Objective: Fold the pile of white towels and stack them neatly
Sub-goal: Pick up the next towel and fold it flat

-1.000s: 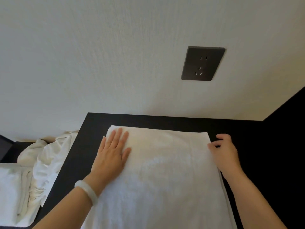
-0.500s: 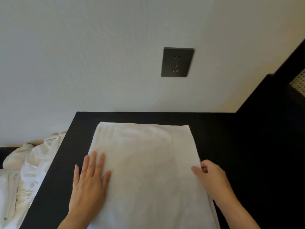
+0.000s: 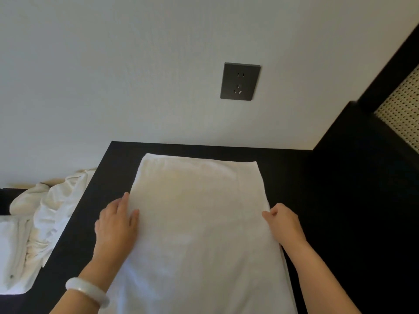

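Note:
A white towel (image 3: 199,223) lies flat and lengthwise on the black table (image 3: 294,177), its far edge near the wall. My left hand (image 3: 116,225) rests on the towel's left edge with its fingers straight, the thumb on the cloth and the other fingers partly over the table. My right hand (image 3: 283,223) is at the towel's right edge with its fingers curled, and its thumb and fingers pinch the edge. A white bangle (image 3: 87,291) sits on my left wrist.
A pile of crumpled white towels (image 3: 40,218) lies on a lower surface left of the table. A white wall with a dark socket (image 3: 239,81) stands behind. A black cabinet with a perforated panel (image 3: 401,114) closes off the right side.
Both hands slid along the towel's side edges from the far corners toward me. My left hand shifted from the towel's top onto its left edge.

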